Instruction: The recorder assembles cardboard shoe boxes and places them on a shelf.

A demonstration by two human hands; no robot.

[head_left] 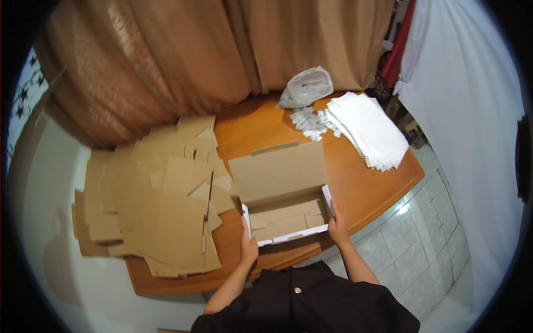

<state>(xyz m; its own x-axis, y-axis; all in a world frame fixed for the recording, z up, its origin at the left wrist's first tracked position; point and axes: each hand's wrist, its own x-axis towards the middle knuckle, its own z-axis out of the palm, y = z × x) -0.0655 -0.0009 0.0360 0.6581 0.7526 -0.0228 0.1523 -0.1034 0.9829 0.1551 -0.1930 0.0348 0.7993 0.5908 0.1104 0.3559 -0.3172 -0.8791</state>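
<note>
An open cardboard box (283, 213), white outside and brown inside, sits near the front edge of a wooden table (361, 188). Its lid stands up at the back. My left hand (248, 244) grips the box's left front corner. My right hand (337, 225) holds the right side wall. The box looks empty inside.
A large pile of flat brown cardboard blanks (161, 205) covers the table's left part. At the back right lie a stack of white sheets (369, 130), several small white packets (308, 122) and a clear plastic bag (305, 86). Brown curtains hang behind; tiled floor lies to the right.
</note>
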